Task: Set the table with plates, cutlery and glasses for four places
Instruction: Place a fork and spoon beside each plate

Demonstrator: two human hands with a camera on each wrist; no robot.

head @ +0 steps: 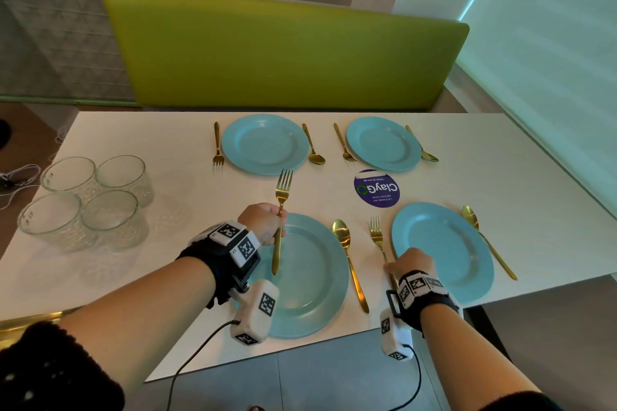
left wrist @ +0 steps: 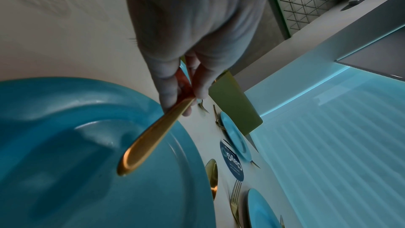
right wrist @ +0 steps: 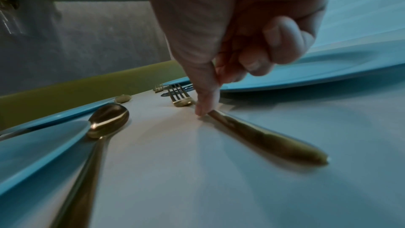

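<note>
The left hand [head: 263, 222] pinches a gold fork [head: 280, 220] by its stem between thumb and fingers, carrying it clear above the near-left plate [head: 310, 280], tines pointing away; presumably bound for that plate's left side, the one cutlery position unfilled. The right hand [head: 412, 264] has one finger extended onto the handle of a second fork [head: 379, 242], the other fingers curled and gripping nothing; this fork lies flat on the table [head: 167, 150] just right of that plate's spoon [head: 349, 260], apparently being straightened. Four glasses [head: 90, 197] stand grouped well left of the plate, undistributed.
</note>
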